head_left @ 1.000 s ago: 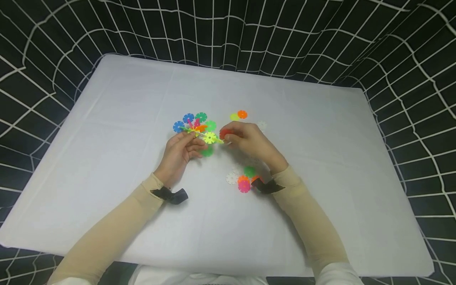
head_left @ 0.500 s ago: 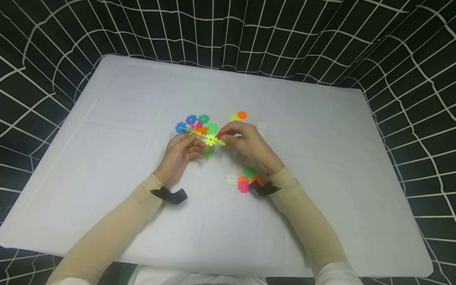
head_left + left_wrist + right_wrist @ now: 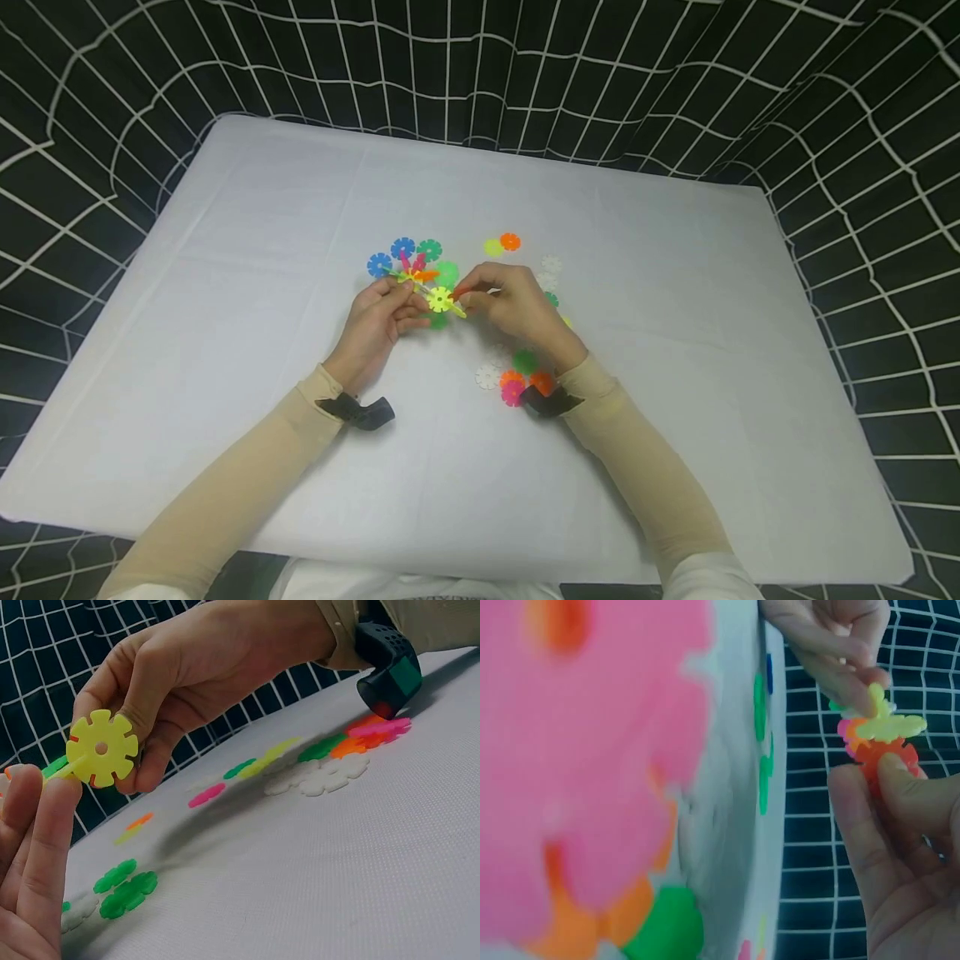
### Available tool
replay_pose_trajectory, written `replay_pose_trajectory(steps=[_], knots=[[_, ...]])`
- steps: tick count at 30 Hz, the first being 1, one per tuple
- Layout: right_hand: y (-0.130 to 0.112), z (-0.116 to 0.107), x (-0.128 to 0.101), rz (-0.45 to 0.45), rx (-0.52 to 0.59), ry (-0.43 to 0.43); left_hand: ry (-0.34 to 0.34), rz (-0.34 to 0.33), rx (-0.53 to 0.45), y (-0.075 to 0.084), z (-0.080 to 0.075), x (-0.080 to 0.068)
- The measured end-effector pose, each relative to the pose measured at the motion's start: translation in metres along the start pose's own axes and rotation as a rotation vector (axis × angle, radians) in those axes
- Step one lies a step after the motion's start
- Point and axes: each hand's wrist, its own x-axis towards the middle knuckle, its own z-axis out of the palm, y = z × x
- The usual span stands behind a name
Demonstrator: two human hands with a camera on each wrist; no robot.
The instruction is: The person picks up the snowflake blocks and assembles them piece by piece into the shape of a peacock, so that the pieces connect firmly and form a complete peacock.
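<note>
My left hand grips a cluster of interlocked plastic snowflake discs in blue, green, pink and orange, held just above the white table. A yellow disc sticks out at the cluster's right end. My right hand pinches a red disc and holds it against the yellow disc. In the left wrist view the yellow disc faces the camera, with right-hand fingers curled behind it and my left fingers touching its lower left edge.
Loose discs lie about: a yellow and orange pair behind the hands, white ones to the right, a white, green, orange and pink group by my right wrist, and a green one under the cluster. Black netting surrounds the table.
My right hand has slid left with the red disc, up against the yellow disc, uncovering small discs on the table at its right. The left hand has barely moved.
</note>
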Motion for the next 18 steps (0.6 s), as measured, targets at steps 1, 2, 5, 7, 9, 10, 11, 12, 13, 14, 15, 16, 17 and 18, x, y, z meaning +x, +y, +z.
replay_pose_trajectory(steps=[1,2,5,7,9,10,11,12,13,14,15,16,17,18], knots=[[0.000,0.001,0.000,0.002,0.005,0.002,0.002,0.004,0.004,0.000,0.000,0.000],[0.001,0.001,0.000,0.002,0.008,0.004,0.002,0.007,0.008,0.000,0.000,0.000],[0.000,0.003,0.000,-0.008,0.006,0.010,0.003,0.013,0.016,0.001,0.000,0.000],[-0.002,0.004,0.000,-0.025,-0.007,0.015,0.004,0.014,0.016,0.002,0.000,0.000],[-0.003,0.005,-0.001,-0.044,-0.020,0.025,0.008,0.013,0.016,0.003,0.000,0.000],[-0.004,0.005,-0.001,-0.050,-0.028,0.030,0.010,0.013,0.014,0.003,0.000,0.000],[-0.004,0.006,-0.001,-0.061,-0.035,0.034,0.009,0.014,0.012,0.003,0.000,0.000],[-0.005,0.006,-0.001,-0.073,-0.039,0.035,0.008,0.015,0.008,0.003,-0.001,0.000],[-0.006,0.005,-0.001,-0.078,-0.039,0.030,0.006,0.019,-0.001,0.002,-0.001,0.000],[-0.007,0.005,-0.001,-0.077,-0.040,0.023,0.005,0.019,-0.008,0.002,0.000,0.000],[-0.007,0.003,-0.001,-0.074,-0.043,0.013,0.002,0.021,-0.013,0.002,0.000,0.000],[-0.007,0.001,-0.001,-0.065,-0.053,0.001,-0.001,0.023,-0.017,0.001,0.000,0.000],[-0.007,-0.001,-0.002,-0.053,-0.062,-0.014,-0.005,0.024,-0.021,0.001,0.001,-0.001],[-0.007,-0.004,-0.002,-0.036,-0.074,-0.031,-0.008,0.025,-0.027,0.001,0.001,-0.001]])
